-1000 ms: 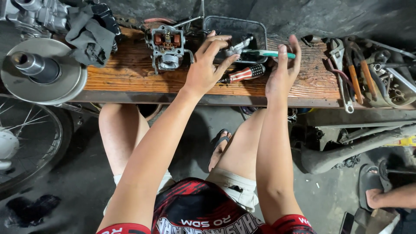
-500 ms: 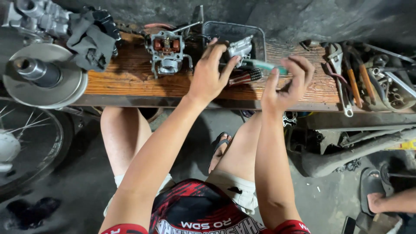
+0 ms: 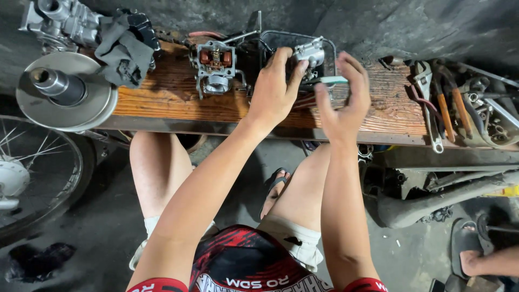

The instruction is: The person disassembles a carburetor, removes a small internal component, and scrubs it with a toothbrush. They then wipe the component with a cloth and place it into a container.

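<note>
We see a workshop corner from above. A long wooden desk point(image 3: 162, 100), its orange-brown planks stained and edged by a dark metal rim, runs across the upper frame. Beyond it rises a rough, dark grey wall point(image 3: 411, 27). Below the desk lies a grey concrete floor point(image 3: 97, 216), scuffed and marked with a black oil stain point(image 3: 40, 262). At the left edge stands a spoked wheel point(image 3: 27, 178) with its tyre. At the right, under the desk, we note a dark metal frame point(image 3: 432, 200) of tubes. Light is dim and even, falling brightest on the desk top, while the floor stays in shadow.
</note>
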